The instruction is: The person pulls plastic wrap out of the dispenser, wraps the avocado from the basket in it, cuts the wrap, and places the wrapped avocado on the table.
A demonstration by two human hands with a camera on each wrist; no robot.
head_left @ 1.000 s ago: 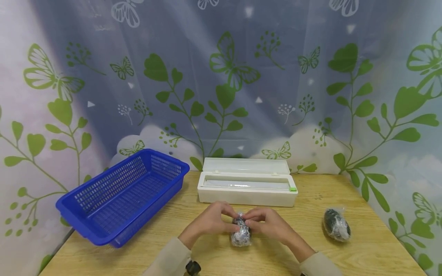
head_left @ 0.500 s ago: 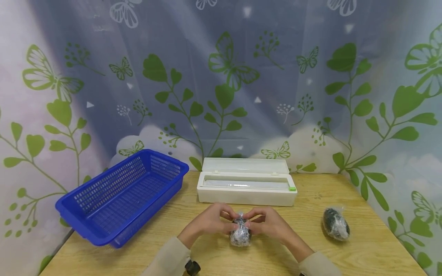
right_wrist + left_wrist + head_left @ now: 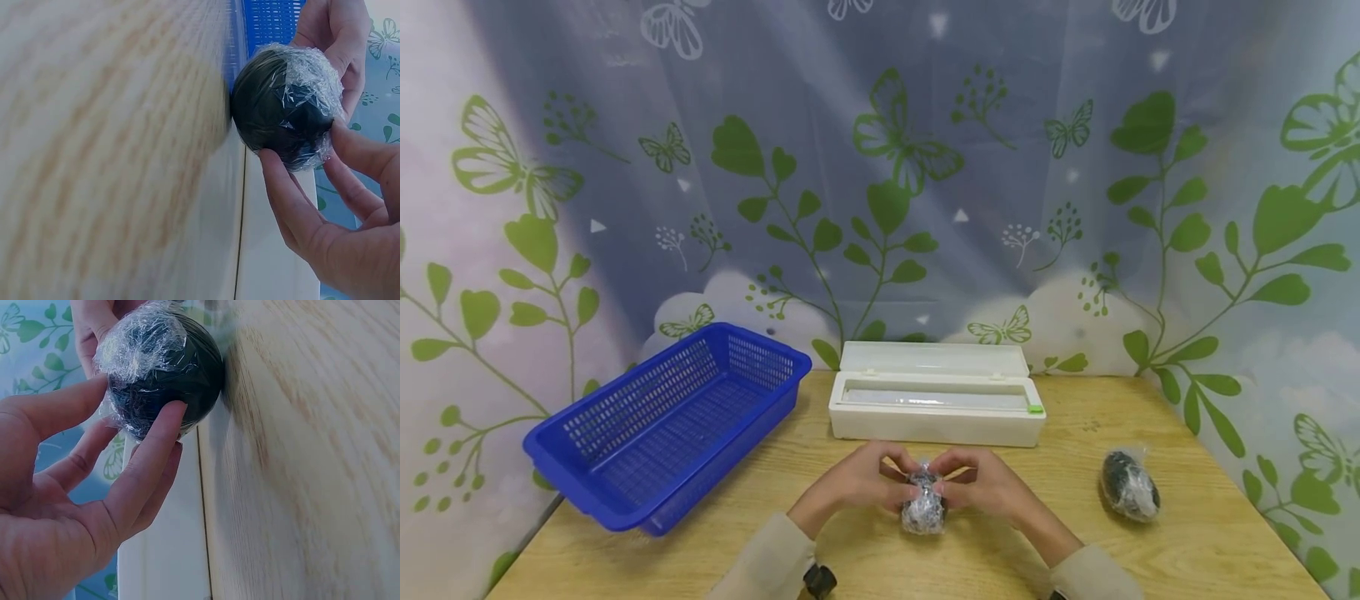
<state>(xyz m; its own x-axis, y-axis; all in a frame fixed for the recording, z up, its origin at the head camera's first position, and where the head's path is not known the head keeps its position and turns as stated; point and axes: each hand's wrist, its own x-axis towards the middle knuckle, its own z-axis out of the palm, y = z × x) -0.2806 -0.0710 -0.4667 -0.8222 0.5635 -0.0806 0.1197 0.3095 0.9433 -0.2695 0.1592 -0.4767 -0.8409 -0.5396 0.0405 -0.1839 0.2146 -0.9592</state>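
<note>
A dark, oval, avocado-like fruit (image 3: 923,515) in crinkled cling film stands on the table between my two hands. My left hand (image 3: 868,479) holds its left side, thumb and fingertips against the film. From the other side my right hand (image 3: 977,482) grips it the same way. In the left wrist view the fruit (image 3: 187,375) shows a smooth dark side and bunched film facing away from the tabletop. The right wrist view shows the same bunched film on the fruit (image 3: 269,103) between the fingertips of both hands. A second film-wrapped dark fruit (image 3: 1129,487) lies at the right.
Behind the hands stands a white cling film dispenser (image 3: 936,429), its lid (image 3: 932,358) raised and a green slider (image 3: 1035,409) at its right end. A blue slatted basket (image 3: 662,500) sits at the left of the wooden table (image 3: 1210,542). A patterned curtain hangs behind.
My fingers have shifted slightly on the film, the right index finger and thumb most visibly. The fruit, basket, dispenser and second wrapped fruit stay in place.
</note>
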